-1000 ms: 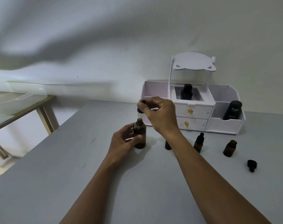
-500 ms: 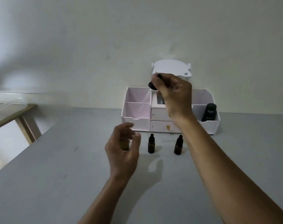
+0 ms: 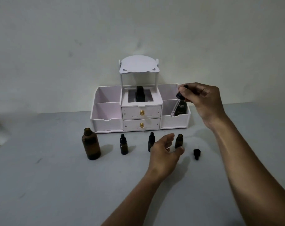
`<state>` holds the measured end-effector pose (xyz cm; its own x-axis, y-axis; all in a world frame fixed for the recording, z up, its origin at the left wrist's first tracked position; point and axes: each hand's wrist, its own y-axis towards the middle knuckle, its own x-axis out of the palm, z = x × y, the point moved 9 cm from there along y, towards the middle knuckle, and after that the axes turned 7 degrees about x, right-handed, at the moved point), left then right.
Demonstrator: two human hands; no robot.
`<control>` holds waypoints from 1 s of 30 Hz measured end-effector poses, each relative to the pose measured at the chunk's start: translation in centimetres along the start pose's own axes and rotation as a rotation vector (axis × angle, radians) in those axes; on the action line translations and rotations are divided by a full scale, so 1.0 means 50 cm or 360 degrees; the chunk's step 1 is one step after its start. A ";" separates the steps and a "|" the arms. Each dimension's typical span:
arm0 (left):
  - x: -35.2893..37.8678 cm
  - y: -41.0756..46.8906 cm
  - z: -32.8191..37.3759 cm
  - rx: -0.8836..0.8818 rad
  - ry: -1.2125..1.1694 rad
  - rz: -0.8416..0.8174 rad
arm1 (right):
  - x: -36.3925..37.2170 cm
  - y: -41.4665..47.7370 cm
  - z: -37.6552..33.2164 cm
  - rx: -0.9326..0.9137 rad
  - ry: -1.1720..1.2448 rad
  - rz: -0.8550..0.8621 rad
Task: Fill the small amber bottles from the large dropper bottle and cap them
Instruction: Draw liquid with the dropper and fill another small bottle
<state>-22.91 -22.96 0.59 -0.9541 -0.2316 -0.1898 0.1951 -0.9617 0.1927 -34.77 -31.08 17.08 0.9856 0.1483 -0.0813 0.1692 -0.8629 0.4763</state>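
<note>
The large amber bottle (image 3: pixel 91 144) stands uncapped on the grey table at the left. To its right stand two capped small amber bottles: one (image 3: pixel 123 144) alone, the other (image 3: pixel 150 141) partly hidden behind my left hand (image 3: pixel 165 152). An open small amber bottle (image 3: pixel 178 141) stands just beyond that hand's spread fingers, apart from them. Its black cap (image 3: pixel 196 153) lies on the table to the right. My right hand (image 3: pixel 203 99) pinches the large bottle's dropper (image 3: pixel 177 103) by its black bulb, the glass tube slanting down-left above the open small bottle.
A white desk organizer (image 3: pixel 106 123) with two drawers stands against the wall behind the bottles. A black bottle (image 3: pixel 180 110) sits in its right compartment, a black item (image 3: pixel 139 93) in the top middle one. Grey table surface stretches in front of my arms.
My left hand let go of the large bottle and moved right toward the open small bottle. My right hand lifted the dropper out and carried it to the right. The view shifted.
</note>
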 end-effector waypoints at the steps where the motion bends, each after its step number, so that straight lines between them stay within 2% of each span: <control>1: 0.008 0.010 -0.004 0.0000 0.0036 0.0020 | -0.008 0.001 0.008 0.0022 0.0012 -0.0001; 14: 0.025 0.079 -0.037 0.0006 0.0091 0.0079 | -0.035 0.013 0.082 0.0211 -0.0124 -0.0074; 30: 0.026 0.075 -0.039 0.0118 0.0177 0.0105 | -0.042 0.014 0.083 0.0202 -0.0139 -0.0080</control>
<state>-22.99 -27.15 -0.80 -0.9080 -0.3125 -0.2791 0.2351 -0.9314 0.2780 -36.70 -33.99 13.94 0.9713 0.1549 -0.1804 0.2112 -0.9105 0.3555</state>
